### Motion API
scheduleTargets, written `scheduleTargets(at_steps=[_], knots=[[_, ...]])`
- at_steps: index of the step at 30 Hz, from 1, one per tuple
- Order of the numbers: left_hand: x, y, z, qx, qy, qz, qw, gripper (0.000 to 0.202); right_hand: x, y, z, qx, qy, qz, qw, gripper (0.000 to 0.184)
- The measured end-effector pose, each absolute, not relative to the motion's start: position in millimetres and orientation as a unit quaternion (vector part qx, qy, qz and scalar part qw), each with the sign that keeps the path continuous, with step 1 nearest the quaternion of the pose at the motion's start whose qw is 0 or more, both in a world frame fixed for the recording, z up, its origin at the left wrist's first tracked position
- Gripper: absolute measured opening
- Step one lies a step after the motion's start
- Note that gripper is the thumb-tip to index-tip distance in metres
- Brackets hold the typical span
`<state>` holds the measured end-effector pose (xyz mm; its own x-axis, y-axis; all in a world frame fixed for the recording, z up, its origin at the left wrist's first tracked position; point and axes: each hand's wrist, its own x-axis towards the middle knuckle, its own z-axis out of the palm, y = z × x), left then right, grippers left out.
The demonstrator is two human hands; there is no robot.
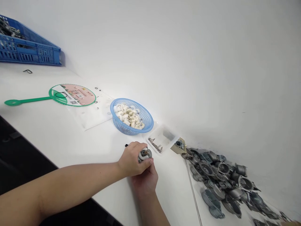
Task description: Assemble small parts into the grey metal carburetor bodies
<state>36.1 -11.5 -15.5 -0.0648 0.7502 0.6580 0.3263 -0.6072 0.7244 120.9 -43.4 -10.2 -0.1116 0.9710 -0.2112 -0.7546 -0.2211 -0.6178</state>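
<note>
Left forearm point(70, 183) leads to the left hand point(133, 159), closed with the right hand point(146, 180) around a part point(147, 153) near the tray point(160, 132), where a loosened grip could drop it onto the table point(98, 147).

A small, rounded grey-and-white part point(145, 153), coppery bits showing inside, sits partly hidden between left hand point(133, 158) and right hand point(147, 179).
</note>
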Motion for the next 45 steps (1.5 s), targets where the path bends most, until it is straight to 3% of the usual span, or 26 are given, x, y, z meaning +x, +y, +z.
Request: scheduleTargets(at_steps=[7, 18, 30, 39, 45], knots=[[29.2, -10.1, -10.3, 0.67, 0.383, 0.618, 0.148, 0.033, 120.4, -46.2, -10.7, -0.319, -0.171, 0.713, 0.6, 0.036], [23.7, -7.2, -9.6, 0.677, 0.367, 0.624, 0.129, 0.033, 121.1, -44.4, -11.3, -0.357, -0.216, 0.691, 0.591, 0.034], [17.9, -7.9, -10.2, 0.705, 0.297, 0.64, 0.077, 0.042, 120.7, -49.7, -9.6, -0.357, -0.222, 0.687, 0.593, 0.026], [16.3, -6.9, -10.4, 0.715, 0.286, 0.633, 0.075, 0.054, 125.8, -43.4, -17.7, -0.377, -0.227, 0.675, 0.592, 0.029], [15.7, -8.3, -11.9, 0.708, 0.301, 0.632, 0.093, 0.051, 121.3, -49.6, -7.0, -0.38, -0.246, 0.682, 0.575, 0.039]])
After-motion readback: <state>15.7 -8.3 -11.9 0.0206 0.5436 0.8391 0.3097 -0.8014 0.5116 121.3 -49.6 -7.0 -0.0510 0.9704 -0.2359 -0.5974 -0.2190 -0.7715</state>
